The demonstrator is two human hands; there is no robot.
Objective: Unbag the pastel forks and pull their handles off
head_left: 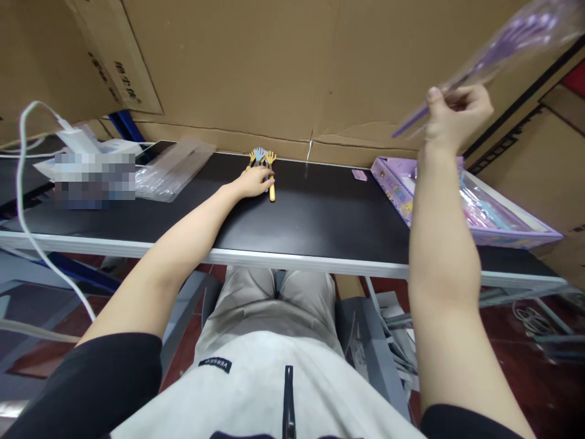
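My left hand (254, 182) reaches to the far side of the black table (320, 219) and closes over a small bunch of hand-shaped plastic clapper toys (265, 160), yellow and blue, with an orange handle sticking out. My right hand (457, 113) is raised high at the right, pinched on the handle of a purple hand-shaped clapper in a clear plastic sleeve (516, 36), which is blurred by motion.
A purple box (393, 183) with more sleeved toys stands at the table's right. Clear plastic bags (176, 167) lie at the left, beside a white charger and cable (68, 131). Cardboard sheets (274, 67) wall the back. A small pink tag (359, 175) lies near the box.
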